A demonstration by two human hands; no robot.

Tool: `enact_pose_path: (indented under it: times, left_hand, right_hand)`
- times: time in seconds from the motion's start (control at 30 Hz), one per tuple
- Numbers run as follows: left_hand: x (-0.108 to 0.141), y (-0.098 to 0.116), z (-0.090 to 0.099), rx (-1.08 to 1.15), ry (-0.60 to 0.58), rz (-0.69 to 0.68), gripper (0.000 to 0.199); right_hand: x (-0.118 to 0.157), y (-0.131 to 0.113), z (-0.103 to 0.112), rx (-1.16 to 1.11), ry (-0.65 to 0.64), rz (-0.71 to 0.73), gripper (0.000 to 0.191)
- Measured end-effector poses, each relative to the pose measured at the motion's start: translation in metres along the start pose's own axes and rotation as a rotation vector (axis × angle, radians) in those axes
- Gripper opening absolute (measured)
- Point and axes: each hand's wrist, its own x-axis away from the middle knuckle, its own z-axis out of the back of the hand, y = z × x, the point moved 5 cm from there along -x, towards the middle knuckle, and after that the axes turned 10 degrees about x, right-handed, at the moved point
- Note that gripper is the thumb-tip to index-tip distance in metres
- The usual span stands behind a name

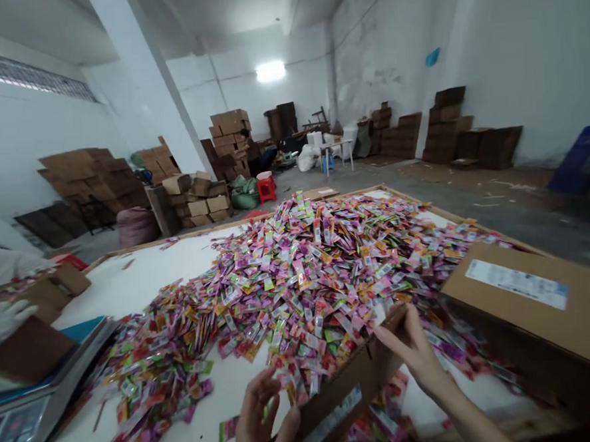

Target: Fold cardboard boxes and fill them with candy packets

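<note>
A small brown cardboard box [336,405] with a white label on its side is tilted in front of me, and several small packets show beside it. My right hand [423,356] grips its far right end, thumb and fingers over the edge. Beside its near left end is my left hand [264,416], fingers half curled and apart, the thumb at the box's edge. Both hands are low over a large heap of small colourful plastic packets [298,274], pink, purple, orange and green, on a white tabletop [178,265].
A larger labelled carton [534,300] stands at the right. On the left, a co-worker's gloved hand [4,322] is by a brown box [33,350] on a digital scale [32,424]. A wooden rim [131,249] edges the table. Farther back are stacked cartons [230,135] and a red stool [266,188].
</note>
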Motion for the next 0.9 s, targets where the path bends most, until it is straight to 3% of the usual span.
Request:
enact_pose_path:
  times: [0.1, 0.2, 0.3, 0.37, 0.5, 0.6, 0.7, 0.8, 0.87, 0.9]
  left_hand:
    - [-0.009, 0.007, -0.008, -0.046, -0.046, 0.114, 0.076]
    - [-0.024, 0.019, -0.017, -0.085, -0.057, 0.094, 0.071]
    - [-0.031, 0.021, -0.027, -0.078, -0.078, 0.095, 0.071]
    - [-0.028, 0.020, -0.036, -0.116, -0.165, 0.106, 0.072]
    - [-0.013, 0.022, -0.051, -0.208, -0.437, 0.122, 0.069]
    - [-0.010, 0.030, -0.052, -0.187, -0.465, 0.116, 0.065]
    - [-0.017, 0.037, -0.051, -0.164, -0.429, 0.091, 0.064]
    - [-0.030, 0.041, -0.046, -0.258, -0.284, -0.032, 0.073]
    - [-0.038, 0.039, -0.040, -0.394, -0.174, -0.124, 0.077]
    - [-0.039, 0.034, -0.041, -0.472, -0.189, -0.136, 0.079]
  right_hand:
    - [-0.008, -0.008, 0.010, -0.043, -0.128, 0.063, 0.053]
    - [-0.017, -0.022, 0.025, -0.073, -0.126, 0.122, 0.066]
    - [-0.022, -0.027, 0.027, -0.081, -0.153, 0.085, 0.069]
    - [-0.027, -0.022, 0.023, -0.061, -0.114, -0.011, 0.065]
    - [-0.040, -0.012, 0.016, 0.053, 0.091, -0.198, 0.053]
    - [-0.052, -0.026, 0.009, 0.091, 0.056, -0.191, 0.049]
    - [-0.056, -0.056, 0.007, 0.087, -0.096, -0.096, 0.053]
    - [-0.043, -0.087, 0.004, 0.085, -0.436, 0.059, 0.060]
    - [-0.029, -0.091, 0.003, 0.061, -0.651, 0.094, 0.064]
    - [-0.023, -0.087, 0.002, 0.034, -0.727, 0.075, 0.064]
